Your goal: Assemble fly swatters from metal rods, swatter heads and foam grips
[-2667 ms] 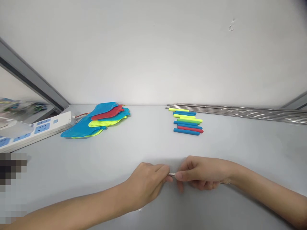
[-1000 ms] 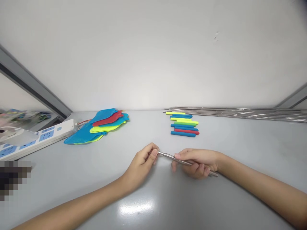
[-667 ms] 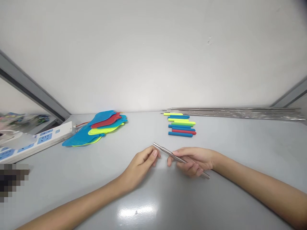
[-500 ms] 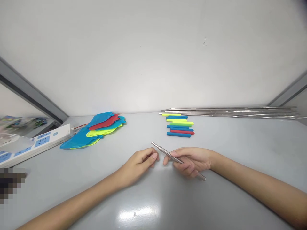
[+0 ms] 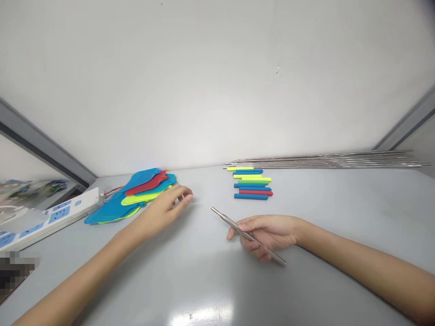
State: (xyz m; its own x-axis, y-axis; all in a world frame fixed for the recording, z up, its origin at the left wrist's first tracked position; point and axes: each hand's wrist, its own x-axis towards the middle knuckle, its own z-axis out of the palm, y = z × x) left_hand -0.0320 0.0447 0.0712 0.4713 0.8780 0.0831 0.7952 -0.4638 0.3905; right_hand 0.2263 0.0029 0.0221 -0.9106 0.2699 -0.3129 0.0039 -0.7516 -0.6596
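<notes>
A short silver metal tube [image 5: 232, 222], narrower at its upper left end, lies slantwise in my right hand [image 5: 267, 233]. The fingers and thumb of that hand are wrapped round it above the table. My left hand [image 5: 170, 203] holds nothing; its fingers are loosely curled and apart from the thumb. It hovers just right of a fanned pile of plastic fly swatter heads in blue, red and yellow, with a blue head [image 5: 117, 206], a red head [image 5: 147, 182] and a yellow head [image 5: 136, 198] showing. The hand covers the pile's right edge in part.
Several coloured plastic sleeves, among them a red sleeve [image 5: 254, 193], lie in a column at mid-table. Behind them, thin metal rods [image 5: 322, 163] run along the wall to the right. A white power strip [image 5: 84, 199] with a plug stands at left, above a pixelated dark object [image 5: 15, 274].
My left hand has moved left and slightly up, away from the metal tube toward the swatter heads. The right hand still grips the tube in nearly the same place. The view has tilted slightly upward.
</notes>
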